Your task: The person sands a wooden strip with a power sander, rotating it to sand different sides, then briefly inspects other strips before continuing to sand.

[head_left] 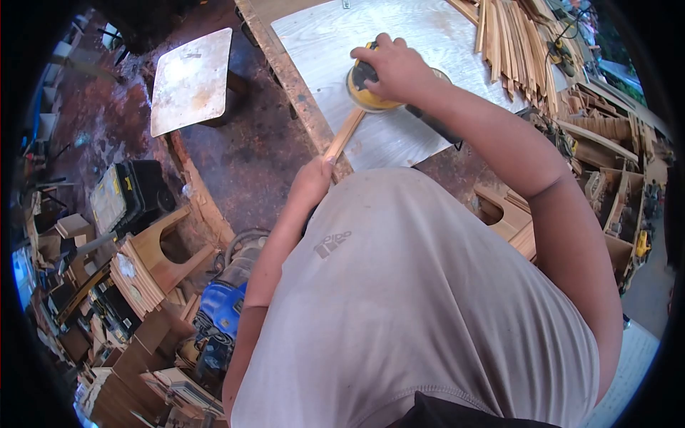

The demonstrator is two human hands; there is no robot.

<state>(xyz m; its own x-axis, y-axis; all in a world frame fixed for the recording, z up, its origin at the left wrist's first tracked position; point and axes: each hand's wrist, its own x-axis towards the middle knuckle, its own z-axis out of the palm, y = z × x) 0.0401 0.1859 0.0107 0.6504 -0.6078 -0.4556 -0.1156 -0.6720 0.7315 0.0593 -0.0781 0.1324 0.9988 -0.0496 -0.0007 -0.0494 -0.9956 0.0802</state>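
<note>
My right hand [404, 68] is wrapped over the top of a yellow and black orbital sander [362, 77], fingers around its head. The sander sits over the far part of a narrow wooden strip [345, 133], hiding that end. My left hand [312, 180] is closed on the strip's near end, at the edge of the workbench [291, 85]. Beneath the sander lies a pale, wood-grained board [314, 39] on the bench. Whether the sander's pad touches the strip is hard to make out from above.
Many loose wooden strips [517, 46] are piled at the board's far right. A smaller white-topped table [191, 82] stands to the left. On the floor are a black toolbox [135, 192], a blue machine [222, 305] and stacked wooden panels [139, 274]. More wooden pieces [606, 128] lie at right.
</note>
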